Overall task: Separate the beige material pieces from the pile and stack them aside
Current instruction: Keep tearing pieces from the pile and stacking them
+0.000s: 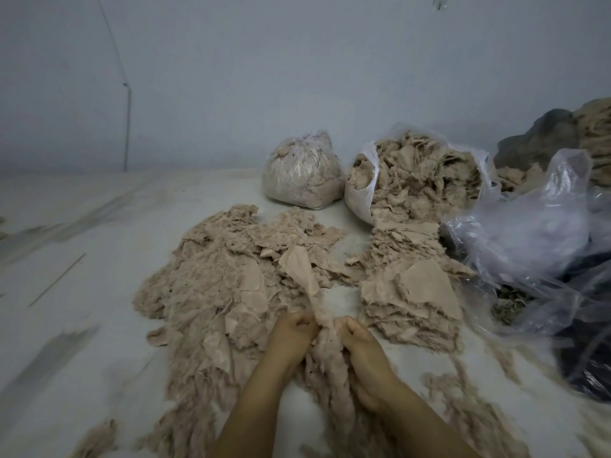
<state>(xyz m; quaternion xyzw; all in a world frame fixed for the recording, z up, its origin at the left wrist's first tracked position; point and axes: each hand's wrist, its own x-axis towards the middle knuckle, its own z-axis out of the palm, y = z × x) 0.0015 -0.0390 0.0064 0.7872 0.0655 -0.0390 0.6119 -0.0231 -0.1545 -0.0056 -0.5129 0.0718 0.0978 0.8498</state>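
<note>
Both hands, left hand and right hand, pinch 1 piece at the near middle of the floor, lifting it from the pile. Peeling step, I'd say (fluff clings); next it goes right onto the stack.

I can read nothing here — no text, label, brand, number or sign shows on anything in my head view.
</note>
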